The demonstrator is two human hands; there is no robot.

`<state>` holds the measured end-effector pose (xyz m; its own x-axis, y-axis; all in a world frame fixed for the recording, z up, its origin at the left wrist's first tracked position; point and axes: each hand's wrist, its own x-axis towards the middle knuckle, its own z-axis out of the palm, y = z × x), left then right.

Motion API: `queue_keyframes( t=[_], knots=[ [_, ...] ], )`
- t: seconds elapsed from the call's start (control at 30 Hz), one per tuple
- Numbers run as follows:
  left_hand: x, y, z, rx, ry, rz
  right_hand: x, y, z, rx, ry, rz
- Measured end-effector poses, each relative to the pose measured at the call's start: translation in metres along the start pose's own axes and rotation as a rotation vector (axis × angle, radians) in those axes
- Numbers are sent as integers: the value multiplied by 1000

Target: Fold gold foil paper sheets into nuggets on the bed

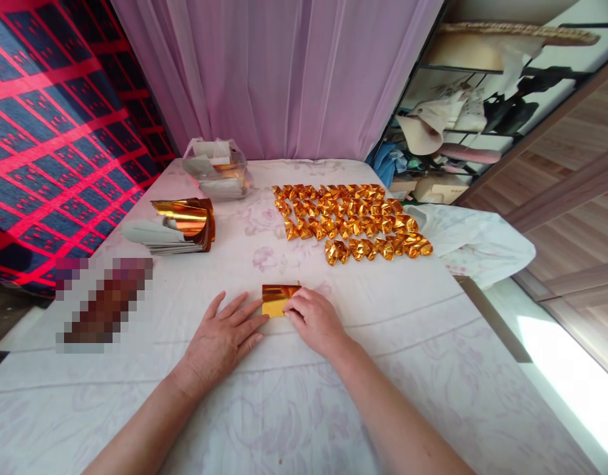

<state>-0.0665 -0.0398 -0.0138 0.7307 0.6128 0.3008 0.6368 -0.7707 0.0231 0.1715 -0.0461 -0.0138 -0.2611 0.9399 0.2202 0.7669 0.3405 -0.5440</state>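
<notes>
Beyond the hands and off to the left, a clear plastic container [218, 173] sits on the counter [407, 330] with folded papers and something gold inside; I can't make out more. Nearer, on the left hand's far side, a stack of gold foil sheets [182, 224] curls upward. Past the right hand, rows of folded gold pieces [350, 221] lie close together, with a white cloth [476, 244] just beyond them at the edge. Nothing lies between the hands and these. The left hand [223, 340] rests flat, fingers spread, fingertips touching the near left edge of a small gold foil sheet [275, 298]. The right hand [314, 320] has its fingers curled together, pressing down on the sheet's right side.
</notes>
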Motion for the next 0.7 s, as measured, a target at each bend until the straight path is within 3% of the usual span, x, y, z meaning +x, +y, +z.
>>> queue_keyframes(
  t=[0.3, 0.43, 0.53, 0.7],
  knots=[
    [1, -1, -15, -26, 52, -123, 0, 4, 3, 19, 23, -14],
    [17, 9, -19, -39, 122, -83, 0, 4, 3, 20, 18, -26],
    [30, 20, -14, -68, 85, -29, 0, 3, 2, 20, 21, -30],
    [34, 22, -3, -80, 21, -78, 0, 0, 1, 18, 10, -18]
  ],
)
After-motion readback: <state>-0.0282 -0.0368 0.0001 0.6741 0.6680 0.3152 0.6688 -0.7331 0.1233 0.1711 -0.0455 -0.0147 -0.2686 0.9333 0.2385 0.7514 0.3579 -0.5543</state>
